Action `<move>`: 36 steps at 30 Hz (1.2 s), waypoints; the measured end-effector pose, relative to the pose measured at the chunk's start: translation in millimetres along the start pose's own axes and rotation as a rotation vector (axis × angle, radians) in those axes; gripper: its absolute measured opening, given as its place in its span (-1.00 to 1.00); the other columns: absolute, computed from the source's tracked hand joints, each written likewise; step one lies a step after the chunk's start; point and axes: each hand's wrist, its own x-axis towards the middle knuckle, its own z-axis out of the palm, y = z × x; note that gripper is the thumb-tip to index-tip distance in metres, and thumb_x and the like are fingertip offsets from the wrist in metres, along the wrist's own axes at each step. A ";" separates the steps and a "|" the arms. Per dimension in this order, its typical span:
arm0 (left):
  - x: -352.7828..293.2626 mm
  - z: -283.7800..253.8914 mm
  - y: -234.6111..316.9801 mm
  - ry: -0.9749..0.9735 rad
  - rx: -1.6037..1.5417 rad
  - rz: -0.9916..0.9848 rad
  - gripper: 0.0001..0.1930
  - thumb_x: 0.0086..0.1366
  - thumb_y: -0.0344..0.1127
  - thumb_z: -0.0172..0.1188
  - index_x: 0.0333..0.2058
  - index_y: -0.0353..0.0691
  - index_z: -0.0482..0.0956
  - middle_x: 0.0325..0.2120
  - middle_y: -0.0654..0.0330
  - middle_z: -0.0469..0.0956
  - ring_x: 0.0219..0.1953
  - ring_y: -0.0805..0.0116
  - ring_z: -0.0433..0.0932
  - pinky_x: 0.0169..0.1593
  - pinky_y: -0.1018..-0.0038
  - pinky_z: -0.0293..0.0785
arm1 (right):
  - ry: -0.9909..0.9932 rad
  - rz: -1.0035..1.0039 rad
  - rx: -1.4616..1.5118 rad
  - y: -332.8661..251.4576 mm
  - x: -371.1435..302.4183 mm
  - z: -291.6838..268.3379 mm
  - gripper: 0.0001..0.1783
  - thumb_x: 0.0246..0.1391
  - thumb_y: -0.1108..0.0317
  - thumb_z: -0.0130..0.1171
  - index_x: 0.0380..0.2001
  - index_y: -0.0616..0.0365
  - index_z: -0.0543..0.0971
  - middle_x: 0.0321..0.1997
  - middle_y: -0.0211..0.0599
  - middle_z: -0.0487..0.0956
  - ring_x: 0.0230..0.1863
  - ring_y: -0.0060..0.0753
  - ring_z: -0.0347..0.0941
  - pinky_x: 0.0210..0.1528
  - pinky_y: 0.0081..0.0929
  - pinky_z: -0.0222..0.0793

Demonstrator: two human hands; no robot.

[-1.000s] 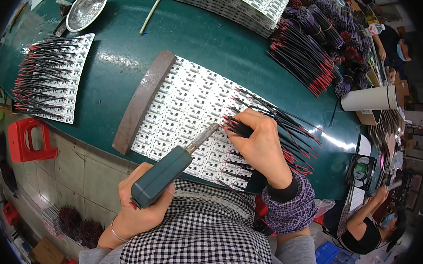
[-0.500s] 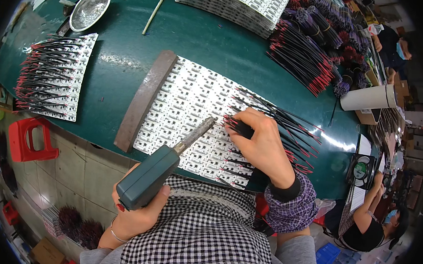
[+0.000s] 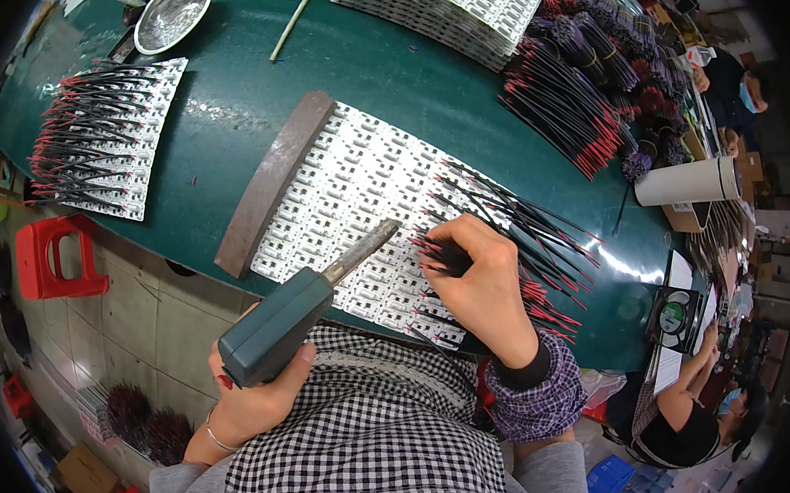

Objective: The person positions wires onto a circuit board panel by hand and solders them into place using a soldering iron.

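Observation:
My left hand (image 3: 260, 404) is wrapped round a dark green soldering gun (image 3: 275, 328). Its metal tip (image 3: 364, 250) hovers at a white circuit board panel (image 3: 354, 175), close by my right hand; whether it touches the panel I cannot tell. In my right hand (image 3: 486, 285) a bunch of black wires with red ends (image 3: 447, 256) is pinched, the ends pointing left over the panel. Other black wires (image 3: 525, 214) lie along the panel's right side, on both sides of this hand. A brown metal bar (image 3: 276, 183) rests along the panel's left edge.
On the green table, a wired panel (image 3: 150, 142) lies left beside a metal bowl (image 3: 173, 13). Stacked panels (image 3: 420, 15) and wire bundles (image 3: 560, 107) stand at the back. A white cylinder (image 3: 688, 182) is at right. Two people sit beyond; a red stool (image 3: 62, 260) is left.
My right hand has shifted slightly toward me with the bunch of wires. My left hand and the soldering gun have hardly moved.

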 end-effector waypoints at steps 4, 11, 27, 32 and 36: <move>1.2 -1.5 0.4 -0.071 -0.041 -0.050 -0.76 0.10 -0.53 0.40 -0.21 -0.41 0.67 -0.40 0.14 0.62 -0.46 0.43 0.59 -0.39 0.52 0.48 | -0.004 0.009 -0.055 2.3 1.8 1.3 -0.74 -0.20 0.60 0.36 -0.34 0.33 0.60 -0.38 -0.11 0.58 -0.36 -0.06 0.57 -0.30 -0.27 0.46; 1.3 -1.0 2.4 -0.117 -0.072 -0.072 -0.79 0.11 -0.58 0.37 -0.23 -0.42 0.65 -0.38 0.14 0.59 -0.44 0.46 0.55 -0.39 0.53 0.43 | -0.013 0.009 -0.100 2.1 2.3 2.8 -0.77 -0.18 0.57 0.36 -0.35 0.34 0.61 -0.38 -0.11 0.57 -0.38 -0.04 0.56 -0.32 -0.21 0.43; 4.6 -3.7 12.4 -0.209 0.076 -0.043 -0.82 0.11 -0.58 0.36 -0.27 -0.41 0.65 -0.38 0.09 0.59 -0.43 0.38 0.55 -0.38 0.48 0.44 | -0.014 0.005 -0.104 5.5 1.9 4.9 -0.76 -0.21 0.58 0.37 -0.36 0.35 0.60 -0.39 -0.11 0.55 -0.38 0.00 0.55 -0.32 -0.18 0.42; 2.8 -7.4 14.7 -0.205 0.080 -0.024 -0.80 0.11 -0.57 0.37 -0.25 -0.42 0.65 -0.36 0.07 0.61 -0.40 0.34 0.59 -0.36 0.46 0.48 | -0.020 0.014 -0.106 4.7 2.3 4.0 -0.75 -0.21 0.58 0.37 -0.36 0.35 0.60 -0.40 -0.10 0.55 -0.37 0.00 0.55 -0.31 -0.18 0.43; 0.8 -6.1 12.1 -0.200 0.068 -0.055 -0.81 0.12 -0.58 0.36 -0.25 -0.42 0.65 -0.36 0.07 0.60 -0.40 0.34 0.59 -0.37 0.46 0.47 | -0.022 0.026 -0.098 6.2 2.6 4.3 -0.76 -0.21 0.58 0.36 -0.37 0.35 0.61 -0.40 -0.09 0.56 -0.36 0.01 0.55 -0.30 -0.18 0.43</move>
